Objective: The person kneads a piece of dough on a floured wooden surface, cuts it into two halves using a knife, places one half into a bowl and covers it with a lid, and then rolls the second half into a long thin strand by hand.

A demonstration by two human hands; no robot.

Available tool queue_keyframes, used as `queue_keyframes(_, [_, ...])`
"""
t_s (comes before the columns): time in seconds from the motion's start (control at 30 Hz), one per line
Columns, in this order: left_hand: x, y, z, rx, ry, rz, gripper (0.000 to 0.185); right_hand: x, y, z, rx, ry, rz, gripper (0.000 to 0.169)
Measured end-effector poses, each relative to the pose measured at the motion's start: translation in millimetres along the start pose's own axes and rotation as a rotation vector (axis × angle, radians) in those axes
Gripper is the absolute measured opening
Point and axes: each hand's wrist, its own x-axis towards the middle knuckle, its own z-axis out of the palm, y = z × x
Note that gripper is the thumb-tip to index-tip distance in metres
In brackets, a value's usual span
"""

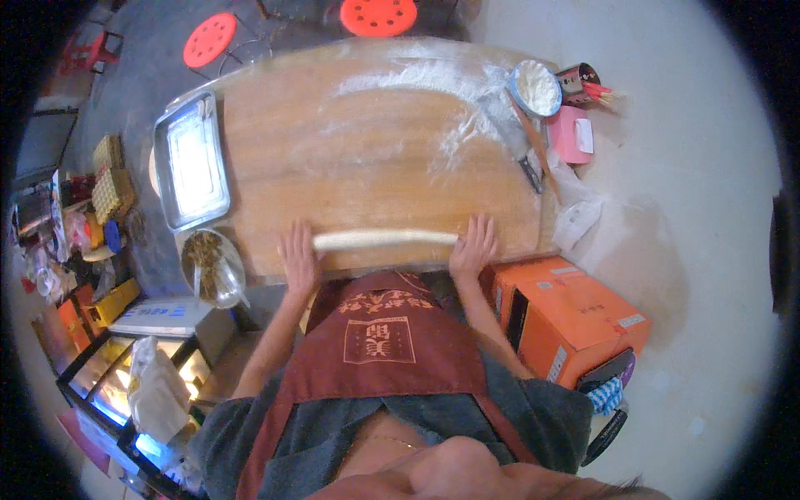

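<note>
A long roll of pale dough lies across the near edge of a wooden board. My left hand rests palm down at the roll's left end, fingers extended and pointing away from me. At the other end, my right hand lies flat in the same way, its thumb side against the dough. Both palms are hidden from this view, so any dough under them cannot be seen. Loose white flour is spread over the board's far part and its right side.
A metal tray stands on the left, with a bowl of brown filling nearer me. At the right are a bowl of flour, a cleaver, a thin wooden rolling pin and a plastic bag. An orange carton stands by my right arm.
</note>
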Motion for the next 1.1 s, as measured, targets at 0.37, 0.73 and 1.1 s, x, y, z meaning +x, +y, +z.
queue_keyframes(0.37, [174, 29, -28, -0.014, 0.008, -0.149, 0.065, 169, -57, 10, 0.106, 0.115, 0.087, 0.060])
queue_keyframes(0.73, [26, 53, 0, -0.255, -0.092, 0.035, 0.066, 14, -181, 22, 0.123, -0.171, -0.671, 0.067])
queue_keyframes(1.1, [46, -6, -18, -0.177, -0.155, -0.113, 0.075, 48, -154, 10, 0.151, -0.238, -0.651, 0.071])
